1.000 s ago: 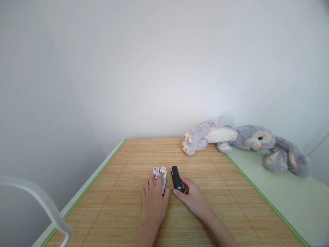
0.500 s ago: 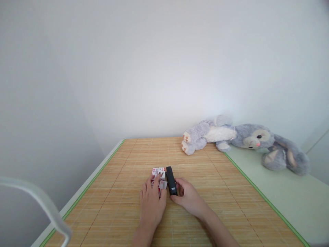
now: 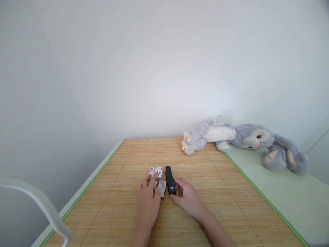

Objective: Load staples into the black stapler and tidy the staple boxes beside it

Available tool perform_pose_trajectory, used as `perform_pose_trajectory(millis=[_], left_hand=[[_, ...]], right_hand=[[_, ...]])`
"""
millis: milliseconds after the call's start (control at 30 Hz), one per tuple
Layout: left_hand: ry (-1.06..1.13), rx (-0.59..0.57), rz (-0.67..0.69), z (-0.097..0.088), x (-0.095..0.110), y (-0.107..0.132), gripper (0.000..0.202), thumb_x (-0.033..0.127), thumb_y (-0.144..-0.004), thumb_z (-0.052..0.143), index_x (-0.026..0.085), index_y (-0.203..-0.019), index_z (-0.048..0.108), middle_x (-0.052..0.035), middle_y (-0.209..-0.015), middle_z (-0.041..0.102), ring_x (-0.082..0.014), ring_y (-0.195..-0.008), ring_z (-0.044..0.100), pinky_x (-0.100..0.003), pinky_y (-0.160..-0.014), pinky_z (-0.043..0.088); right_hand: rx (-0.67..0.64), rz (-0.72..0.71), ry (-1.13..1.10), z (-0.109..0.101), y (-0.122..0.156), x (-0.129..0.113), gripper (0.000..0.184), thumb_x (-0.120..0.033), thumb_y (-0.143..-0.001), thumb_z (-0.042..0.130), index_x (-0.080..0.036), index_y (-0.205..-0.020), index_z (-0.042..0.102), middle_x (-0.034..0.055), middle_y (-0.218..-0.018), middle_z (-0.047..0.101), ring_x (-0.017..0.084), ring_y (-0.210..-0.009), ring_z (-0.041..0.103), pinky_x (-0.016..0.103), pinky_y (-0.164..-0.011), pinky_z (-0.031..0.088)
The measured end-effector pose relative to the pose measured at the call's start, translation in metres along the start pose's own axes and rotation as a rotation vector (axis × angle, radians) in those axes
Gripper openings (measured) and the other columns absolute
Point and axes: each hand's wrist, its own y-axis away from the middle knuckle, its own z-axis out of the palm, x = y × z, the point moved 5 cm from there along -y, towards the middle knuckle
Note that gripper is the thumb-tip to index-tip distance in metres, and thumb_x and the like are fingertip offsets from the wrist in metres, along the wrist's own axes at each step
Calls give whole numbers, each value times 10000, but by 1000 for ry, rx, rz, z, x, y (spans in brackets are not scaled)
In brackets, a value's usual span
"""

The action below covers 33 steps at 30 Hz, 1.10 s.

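Observation:
A long black stapler (image 3: 170,179) lies on the bamboo mat. My right hand (image 3: 189,197) grips its near end, thumb at the bottom and fingers along the right side. Just left of it is a cluster of small white cardboard boxes with pink and red print. My left hand (image 3: 149,202) rests over them with fingers spread. Its fingertips touch the two far boxes, one of them a white box (image 3: 159,172) with a dark picture. By the left thumb lies a grey-and-red box (image 3: 162,188). Another box is partly hidden beneath the fingers.
The bamboo mat (image 3: 205,219) with green edging covers most of the table. A grey plush rabbit (image 3: 218,133) lies on its side at the back right, against the wall. A curved white bar (image 3: 38,200) juts in at lower left.
My left hand has shifted slightly left and its thumb has come off the right side of the near box. The far boxes have slid a little left. The stapler has barely moved.

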Motion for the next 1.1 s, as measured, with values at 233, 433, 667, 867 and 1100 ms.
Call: perform_pose_trajectory(millis=[233,433,667,867,1100], left_hand=[[-10,8,26,-5,-8,-1,540,134,-924,444,352,-1403,562,-42,-1395,578,-247,-1220,535,-470,-1053,434],[-93,38,6,-6,-6,0,504,173,-942,450,351,-1403,549,-39,-1405,583,-271,-1295,485,-540,-1123,346],[60,25,39,-1,-11,-5,424,191,-955,424,230,-1356,555,-84,-1370,585,-237,-1250,539,-443,-1088,433],[49,51,50,3,-14,-5,463,166,-943,416,218,-1394,507,-92,-1350,596,-248,-1237,545,-470,-1078,443],[21,43,51,2,-11,-6,485,168,-958,379,239,-1424,494,-93,-1366,585,-253,-1229,543,-476,-1061,449]], right_hand=[[8,35,6,-1,1,2,297,-218,-710,749,-213,-1002,695,2,-899,645,170,-769,568,253,-671,403],[18,22,-11,-1,2,2,318,-210,-712,746,-222,-1026,692,-1,-898,645,172,-777,572,258,-684,414],[13,19,16,-2,2,-1,294,-217,-720,744,-218,-1010,696,-1,-891,641,172,-789,576,254,-689,410],[10,25,19,-1,2,-2,307,-218,-723,738,-221,-1027,697,-2,-894,645,171,-781,579,256,-688,410],[12,23,17,-1,2,-3,345,-215,-725,743,-230,-1066,692,3,-909,648,185,-828,597,257,-708,423]])
